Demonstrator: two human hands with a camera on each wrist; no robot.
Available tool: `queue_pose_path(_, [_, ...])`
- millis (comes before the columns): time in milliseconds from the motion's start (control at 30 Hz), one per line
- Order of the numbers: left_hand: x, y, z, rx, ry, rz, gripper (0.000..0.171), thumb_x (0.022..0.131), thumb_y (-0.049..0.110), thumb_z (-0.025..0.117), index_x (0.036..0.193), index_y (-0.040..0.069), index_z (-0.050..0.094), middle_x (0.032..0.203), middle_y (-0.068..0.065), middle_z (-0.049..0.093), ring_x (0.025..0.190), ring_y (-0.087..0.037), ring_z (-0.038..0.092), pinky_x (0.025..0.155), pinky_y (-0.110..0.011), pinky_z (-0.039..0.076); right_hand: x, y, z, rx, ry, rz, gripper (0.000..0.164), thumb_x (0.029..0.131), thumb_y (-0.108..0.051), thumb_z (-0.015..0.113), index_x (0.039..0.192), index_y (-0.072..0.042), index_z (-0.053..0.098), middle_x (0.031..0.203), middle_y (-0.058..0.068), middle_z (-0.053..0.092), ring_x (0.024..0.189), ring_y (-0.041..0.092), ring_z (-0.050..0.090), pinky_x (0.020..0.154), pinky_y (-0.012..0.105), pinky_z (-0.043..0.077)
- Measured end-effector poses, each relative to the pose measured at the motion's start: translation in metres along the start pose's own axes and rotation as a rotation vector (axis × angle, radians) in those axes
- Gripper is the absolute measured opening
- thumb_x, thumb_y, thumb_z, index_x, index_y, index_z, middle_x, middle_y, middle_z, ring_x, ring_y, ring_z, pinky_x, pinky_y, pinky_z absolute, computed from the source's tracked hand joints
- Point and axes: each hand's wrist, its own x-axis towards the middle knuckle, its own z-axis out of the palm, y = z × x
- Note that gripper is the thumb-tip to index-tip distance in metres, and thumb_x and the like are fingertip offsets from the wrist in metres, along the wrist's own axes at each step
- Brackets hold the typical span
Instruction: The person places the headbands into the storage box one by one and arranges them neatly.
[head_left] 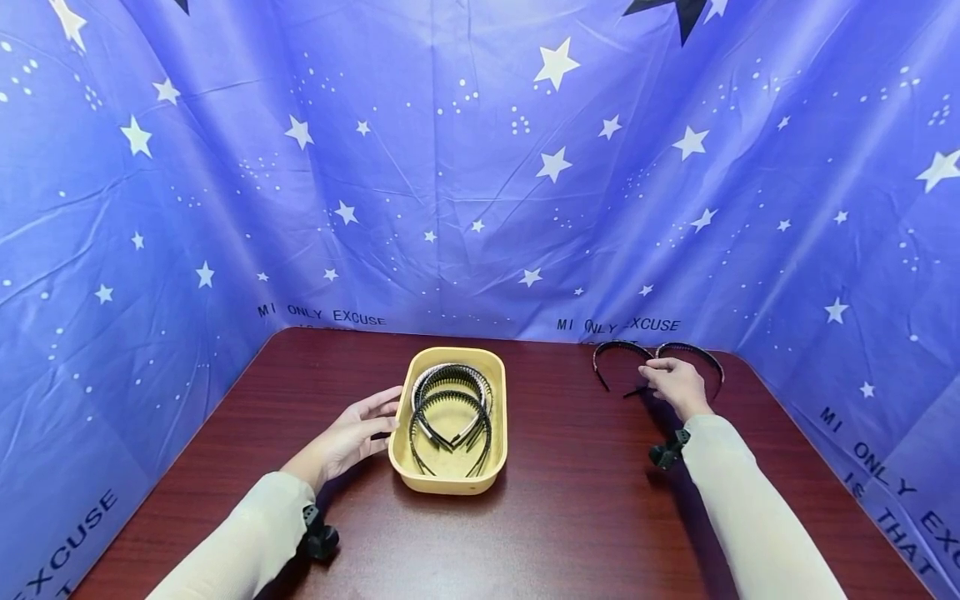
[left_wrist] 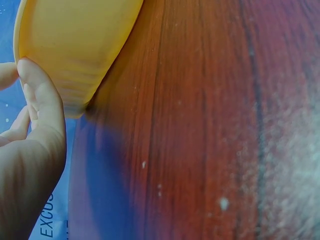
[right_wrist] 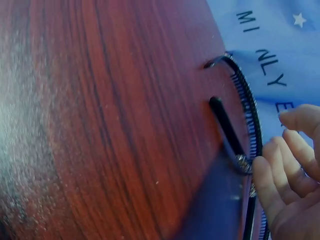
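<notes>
A yellow plastic tub (head_left: 450, 483) stands on the table, with several headbands (head_left: 454, 372) lying overlapped inside it, mostly black and toothed. My left hand (head_left: 352, 437) touches the tub's left side; in the left wrist view its fingertips rest at the rim from outside. At the back right lie two dark headbands, a left one (head_left: 597, 365) and a right one (head_left: 711, 358). My right hand (head_left: 678, 385) is over the place where they meet. In the right wrist view its fingers are loosely bent and a fingertip is against a headband (right_wrist: 254, 127); no grip shows.
The reddish-brown wood table (head_left: 570, 467) ends at the back against a blue star-printed cloth (head_left: 480, 167), which also hangs at both sides. Black wrist cameras (head_left: 321, 533) sit on both forearms.
</notes>
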Motion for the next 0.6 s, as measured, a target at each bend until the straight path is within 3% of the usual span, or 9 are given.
queue_pose_path(133, [0.000, 0.000, 0.000, -0.005, 0.001, -0.002, 0.070, 0.094, -0.006, 0.055, 0.157, 0.000, 0.024, 0.140, -0.020, 0.046, 0.105, -0.016, 0.062, 0.090, -0.036, 0.054, 0.001, 0.005, 0.000, -0.116, 0.107, 0.035, 0.044, 0.094, -0.028, 0.067, 0.123, 0.004, 0.066, 0.082, 0.003, 0.073, 0.062, 0.004, 0.062, 0.068, 0.024, 0.049])
queue_pose_path(200, [0.000, 0.000, 0.000, -0.007, -0.001, -0.001, 0.070, 0.094, -0.006, 0.055, 0.157, 0.000, 0.024, 0.141, -0.020, 0.045, 0.105, -0.016, 0.062, 0.090, -0.036, 0.054, 0.002, 0.008, 0.002, -0.138, 0.136, 0.057, 0.044, 0.093, -0.028, 0.067, 0.123, 0.004, 0.066, 0.078, 0.005, 0.073, 0.058, 0.001, 0.058, 0.068, 0.027, 0.046])
queue_pose_path(333, [0.000, -0.001, 0.000, -0.009, -0.002, 0.000, 0.070, 0.095, -0.007, 0.055, 0.157, 0.000, 0.024, 0.140, -0.020, 0.046, 0.105, -0.015, 0.062, 0.090, -0.036, 0.054, 0.003, 0.013, 0.007, -0.081, 0.153, 0.097, 0.046, 0.093, -0.025, 0.068, 0.124, 0.008, 0.063, 0.096, 0.020, 0.073, 0.059, 0.003, 0.064, 0.067, 0.023, 0.051])
queue_pose_path(433, [0.000, -0.001, 0.000, -0.013, 0.005, -0.001, 0.071, 0.094, -0.007, 0.055, 0.157, 0.000, 0.023, 0.139, -0.018, 0.046, 0.105, -0.016, 0.062, 0.090, -0.036, 0.054, 0.003, 0.016, 0.011, -0.053, 0.158, 0.131, 0.047, 0.093, -0.025, 0.068, 0.126, 0.009, 0.062, 0.100, 0.020, 0.073, 0.059, 0.002, 0.064, 0.065, 0.020, 0.051])
queue_pose_path(600, [-0.001, -0.001, -0.001, -0.014, 0.006, 0.000, 0.071, 0.095, -0.006, 0.056, 0.157, 0.000, 0.024, 0.140, -0.019, 0.046, 0.107, -0.017, 0.061, 0.091, -0.037, 0.054, 0.004, 0.018, 0.015, -0.097, 0.198, 0.161, 0.046, 0.093, -0.025, 0.068, 0.125, 0.006, 0.064, 0.065, 0.002, 0.070, 0.052, 0.000, 0.057, 0.082, 0.036, 0.048])
